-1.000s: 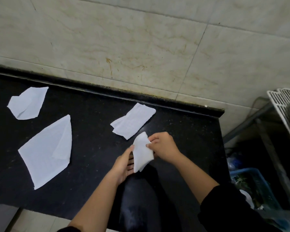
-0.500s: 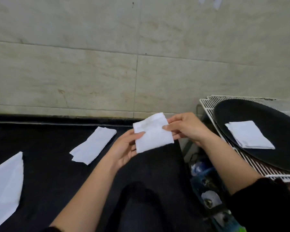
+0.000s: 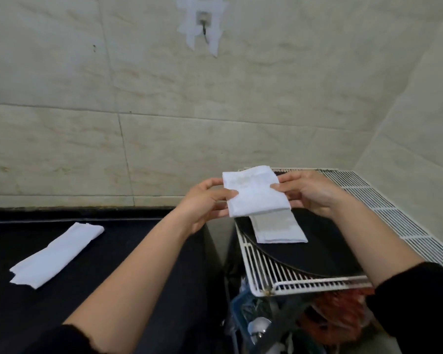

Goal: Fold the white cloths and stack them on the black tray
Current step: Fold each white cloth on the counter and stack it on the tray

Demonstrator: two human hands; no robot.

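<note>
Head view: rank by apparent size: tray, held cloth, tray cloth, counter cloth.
1. tray, though partly covered.
2. counter cloth and held cloth: look about alike, unranked.
3. tray cloth, partly hidden by the held cloth.

White cloths, black tray, white wire rack

The single head-worn view looks forward and down, close in, facing the tiled wall across the counter right edge and the wire rack.
</note>
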